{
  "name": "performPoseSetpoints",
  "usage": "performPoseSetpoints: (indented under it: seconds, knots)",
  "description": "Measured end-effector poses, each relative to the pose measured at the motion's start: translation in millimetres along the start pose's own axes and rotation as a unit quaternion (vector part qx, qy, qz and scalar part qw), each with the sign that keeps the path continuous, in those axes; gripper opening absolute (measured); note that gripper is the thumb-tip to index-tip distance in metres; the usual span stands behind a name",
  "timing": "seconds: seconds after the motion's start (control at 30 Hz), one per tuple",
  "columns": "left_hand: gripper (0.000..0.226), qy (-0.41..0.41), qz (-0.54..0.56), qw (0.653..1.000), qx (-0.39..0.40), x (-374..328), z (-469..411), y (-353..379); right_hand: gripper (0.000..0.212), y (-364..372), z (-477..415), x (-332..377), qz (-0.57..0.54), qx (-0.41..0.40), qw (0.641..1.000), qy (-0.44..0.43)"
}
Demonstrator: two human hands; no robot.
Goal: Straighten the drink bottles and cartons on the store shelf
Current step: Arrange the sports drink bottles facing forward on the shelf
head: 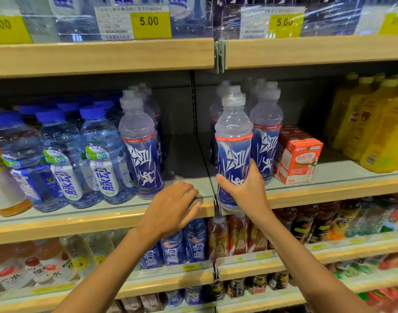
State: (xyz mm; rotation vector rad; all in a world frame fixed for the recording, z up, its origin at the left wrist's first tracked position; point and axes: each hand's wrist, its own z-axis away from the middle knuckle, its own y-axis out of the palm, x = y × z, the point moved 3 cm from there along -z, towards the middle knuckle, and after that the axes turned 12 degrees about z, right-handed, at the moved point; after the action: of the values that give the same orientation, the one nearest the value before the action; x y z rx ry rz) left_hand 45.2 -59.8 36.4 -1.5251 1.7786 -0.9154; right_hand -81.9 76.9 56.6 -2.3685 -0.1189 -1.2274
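Right hand (245, 190) is wrapped round the lower body of a blue-label bottle (234, 143), held upright with its base over the front lip of the middle shelf (329, 188). It's likely lining it up ahead of the matching row (265, 132), beside the red cartons (299, 157). Left hand (173, 206) rests palm-down on the shelf edge just left of the bottle, fingers loosely bent, holding nothing; probably bracing.

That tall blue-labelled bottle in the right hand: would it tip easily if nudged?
Likely yes: the bottle is tall and narrow. Its round body would probably roll once down. The right hand wraps its glossy surface, which may be slippery.
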Motion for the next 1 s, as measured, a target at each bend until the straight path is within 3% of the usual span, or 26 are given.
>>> performPoseSetpoints:
  seconds: [0.2, 0.33, 0.53, 0.9, 1.0]
  knots:
    - [0.038, 0.096, -0.087, 0.991, 0.027, 7.4, 5.2, 19.8, 0.050, 8.4, -8.2, -13.0, 0.006, -0.042, 0.999, -0.009]
    - [0.038, 0.100, -0.090, 0.991, 0.008, 8.8, 6.0, 22.0, 0.069, 9.0, -3.4, -18.4, 0.025, -0.037, 0.999, 0.009]
    - [0.040, 0.096, -0.086, 0.992, 0.014, 8.6, 7.0, 20.9, 0.062, 2.7, 23.3, -17.4, 0.123, -0.166, 0.978, -0.031]
    - [0.040, 0.070, -0.066, 0.995, 0.025, 7.2, 6.0, 18.1, 0.067, 31.4, -13.9, -13.1, 0.219, -0.123, 0.967, 0.035]
    - [0.040, 0.067, -0.064, 0.995, 0.027, 7.9, 6.8, 18.7, 0.060, 37.5, -21.8, -13.6, 0.223, -0.119, 0.966, 0.052]
